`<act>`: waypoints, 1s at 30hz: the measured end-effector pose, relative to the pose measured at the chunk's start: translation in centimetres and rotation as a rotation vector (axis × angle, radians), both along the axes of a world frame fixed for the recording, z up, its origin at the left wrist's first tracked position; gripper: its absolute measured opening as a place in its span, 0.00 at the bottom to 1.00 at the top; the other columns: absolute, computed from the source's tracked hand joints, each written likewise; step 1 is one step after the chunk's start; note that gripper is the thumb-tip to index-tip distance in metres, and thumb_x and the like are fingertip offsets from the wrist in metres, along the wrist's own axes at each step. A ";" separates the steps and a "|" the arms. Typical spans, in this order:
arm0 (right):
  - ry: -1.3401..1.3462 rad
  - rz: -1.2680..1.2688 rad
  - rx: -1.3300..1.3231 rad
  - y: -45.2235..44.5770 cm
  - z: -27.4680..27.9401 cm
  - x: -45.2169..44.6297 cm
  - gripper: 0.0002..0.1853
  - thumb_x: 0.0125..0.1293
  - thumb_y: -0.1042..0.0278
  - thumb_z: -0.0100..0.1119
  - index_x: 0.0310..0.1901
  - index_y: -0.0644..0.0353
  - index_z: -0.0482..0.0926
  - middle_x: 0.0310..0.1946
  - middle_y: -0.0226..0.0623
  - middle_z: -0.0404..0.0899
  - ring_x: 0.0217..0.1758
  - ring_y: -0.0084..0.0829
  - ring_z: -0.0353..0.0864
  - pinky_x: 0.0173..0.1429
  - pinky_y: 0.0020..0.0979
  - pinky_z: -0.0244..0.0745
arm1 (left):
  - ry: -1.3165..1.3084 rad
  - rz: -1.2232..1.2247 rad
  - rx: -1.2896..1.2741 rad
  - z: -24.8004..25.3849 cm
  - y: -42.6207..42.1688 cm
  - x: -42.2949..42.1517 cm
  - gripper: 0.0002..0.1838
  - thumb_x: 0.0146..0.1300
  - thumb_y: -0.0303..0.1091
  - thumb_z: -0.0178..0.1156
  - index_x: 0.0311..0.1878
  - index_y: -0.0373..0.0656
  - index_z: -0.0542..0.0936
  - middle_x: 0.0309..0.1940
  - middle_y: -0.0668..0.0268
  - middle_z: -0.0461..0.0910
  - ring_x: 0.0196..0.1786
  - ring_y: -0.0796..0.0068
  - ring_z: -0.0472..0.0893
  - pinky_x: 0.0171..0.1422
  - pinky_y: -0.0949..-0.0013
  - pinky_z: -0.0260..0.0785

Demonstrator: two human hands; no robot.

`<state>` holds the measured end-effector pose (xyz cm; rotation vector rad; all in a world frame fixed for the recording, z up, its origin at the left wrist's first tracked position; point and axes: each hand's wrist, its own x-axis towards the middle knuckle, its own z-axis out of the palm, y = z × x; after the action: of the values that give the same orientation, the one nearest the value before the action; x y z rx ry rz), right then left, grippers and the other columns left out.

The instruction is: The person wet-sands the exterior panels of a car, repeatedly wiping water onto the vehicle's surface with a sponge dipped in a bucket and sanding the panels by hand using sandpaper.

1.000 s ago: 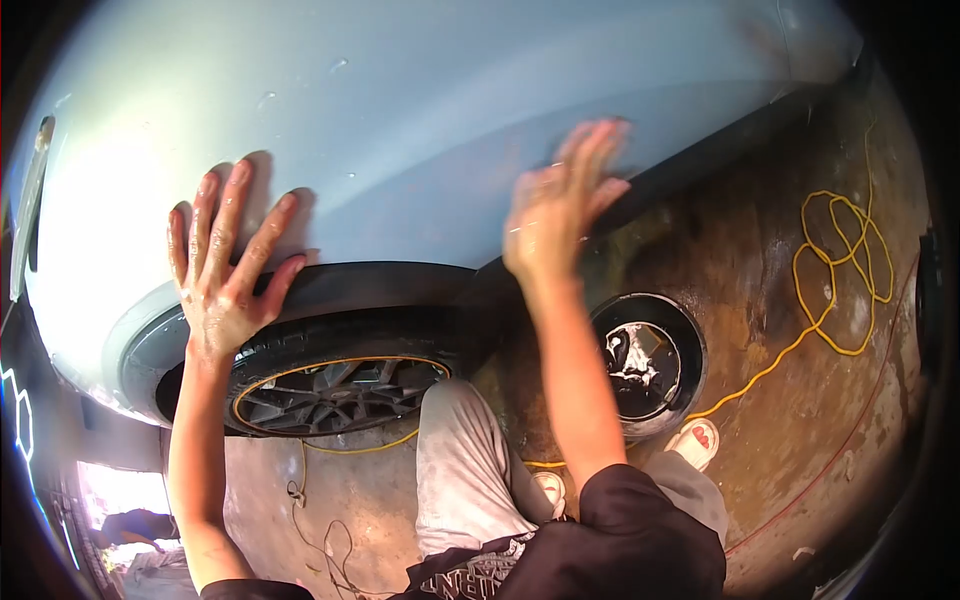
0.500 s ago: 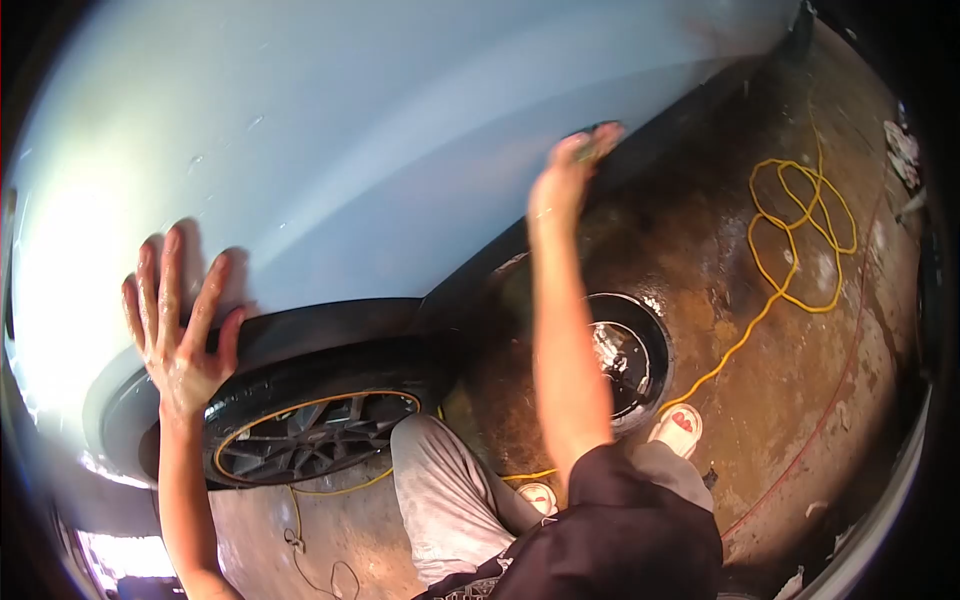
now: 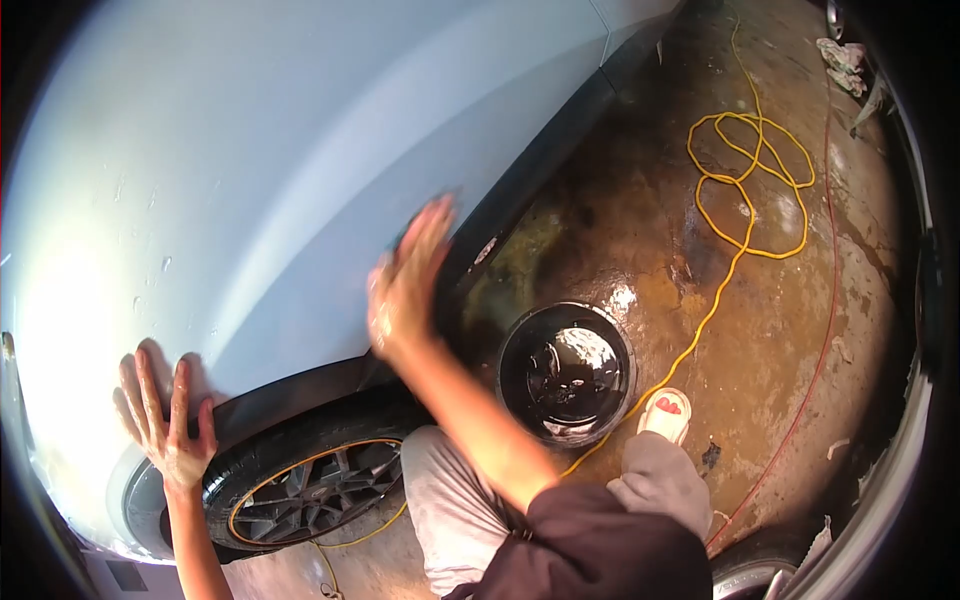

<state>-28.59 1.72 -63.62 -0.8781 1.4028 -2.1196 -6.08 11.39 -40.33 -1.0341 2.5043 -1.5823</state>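
My left hand (image 3: 172, 425) lies on the pale blue car body (image 3: 330, 130) just above the wheel arch, fingers spread and wet, with nothing in it. Over the lower side panel, near the dark sill, is my right hand (image 3: 412, 280), blurred by motion. Something dark shows at its fingertips against the panel, too smeared to name. Below my left hand sits the wheel (image 3: 320, 490), with an orange line round its rim. Water drops dot the paint.
A black bucket (image 3: 510, 345) of dark liquid stands on the wet brown floor (image 3: 640, 220). Yellow cable (image 3: 720, 290) loops across the floor at the right, near a thin red line (image 3: 832, 260). A crumpled cloth (image 3: 842, 62) lies far right.
The view has shifted toward the right. My right hand has moved left and down along the panel. My left hand stays spread above the wheel arch.
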 end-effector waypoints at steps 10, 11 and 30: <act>-0.006 -0.165 0.027 -5.8 0.7 -12.8 0.37 0.79 0.51 0.30 0.78 0.67 0.34 0.81 0.51 0.29 0.85 0.46 0.27 0.82 0.54 0.25 | -0.087 -0.038 -0.044 0.1 -0.2 -0.2 0.29 0.60 0.39 0.61 0.68 0.50 0.77 0.75 0.47 0.61 0.78 0.41 0.57 0.81 0.43 0.39; -0.018 -0.155 0.019 -5.0 1.2 -11.8 0.37 0.80 0.49 0.29 0.78 0.66 0.34 0.81 0.50 0.29 0.85 0.44 0.27 0.82 0.53 0.24 | -0.085 -0.044 -0.045 0.1 -0.3 -0.1 0.29 0.60 0.39 0.61 0.68 0.50 0.77 0.75 0.47 0.61 0.78 0.41 0.57 0.81 0.43 0.39; 0.804 0.070 -0.298 3.6 0.4 4.5 0.36 0.65 0.58 0.54 0.73 0.66 0.61 0.76 0.59 0.52 0.81 0.62 0.44 0.71 0.80 0.31 | -0.049 -0.025 0.094 -3.7 -3.5 -6.1 0.22 0.59 0.45 0.66 0.59 0.65 0.84 0.71 0.64 0.71 0.76 0.55 0.66 0.82 0.46 0.37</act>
<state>-24.10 5.32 -63.22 -2.0230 1.3558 -2.0296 -12.21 7.89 -44.08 -0.9452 2.5417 -1.4607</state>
